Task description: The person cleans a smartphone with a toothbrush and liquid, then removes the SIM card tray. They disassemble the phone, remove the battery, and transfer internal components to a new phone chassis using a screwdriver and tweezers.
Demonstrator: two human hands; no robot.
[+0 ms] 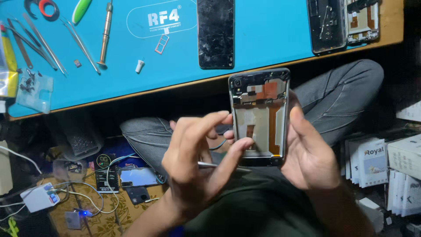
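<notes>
- Far left, on the blue work mat (pixel 131 66): clear plastic bag of small dark screws (pixel 33 90); metal tweezers (pixel 37 41); steel-shaft screwdriver (pixel 105 33).
- Left hand (pixel 197 162): fingers half-curled, thumb and forefinger touching the frame's left edge; thin metal tool (pixel 210 165) passes behind the fingers, grip unclear.
- Opened black phone frame with orange flex cable (pixel 259 116): held upright above the lap, long axis vertical, between both hands.
- Right hand (pixel 311 158): clasps the frame's right edge, thumb in front.
- Cracked black screen panel (pixel 215 33) lies flat on the mat above.

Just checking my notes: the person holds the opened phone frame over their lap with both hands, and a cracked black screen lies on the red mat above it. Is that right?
Not quite: the mat is blue, not red, as the head view shows. The rest holds: the left hand and right hand hold the opened phone frame, and the cracked black screen lies on that mat.
</notes>
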